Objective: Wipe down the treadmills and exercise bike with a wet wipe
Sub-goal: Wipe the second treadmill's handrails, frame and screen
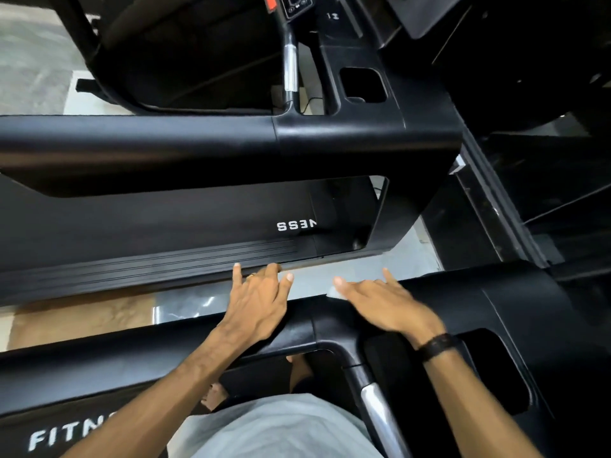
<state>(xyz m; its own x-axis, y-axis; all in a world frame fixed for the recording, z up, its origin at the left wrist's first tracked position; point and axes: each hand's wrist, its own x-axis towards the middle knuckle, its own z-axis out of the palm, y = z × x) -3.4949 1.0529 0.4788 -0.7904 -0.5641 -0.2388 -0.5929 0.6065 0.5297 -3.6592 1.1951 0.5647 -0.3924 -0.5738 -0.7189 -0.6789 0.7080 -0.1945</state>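
Both hands lie with fingers spread flat on the near treadmill's black handrail [132,361], low centre: left hand [256,304] bare, right hand [385,304] pressing a pale wet wipe [335,294], only its edge showing.

Black handrail [139,361] of near treadmill, matte, faint grey sheen. White block letters "FITN" [71,433] on black deck below. Silver chrome grip [380,414] on black stem. Black wristband [436,346] on right hand [386,302]; gold ring [252,276] on left hand [256,302]. Pale grey shorts [281,428]. Next treadmill [165,140] all black; white mirrored letters "SSEN" [296,225]; ribbed black side rail [148,264] with fine parallel lines. Second chrome grip [291,69]. Red button [271,2] at top. Floor [82,317] tan and mottled, then grey marbled with white veins.
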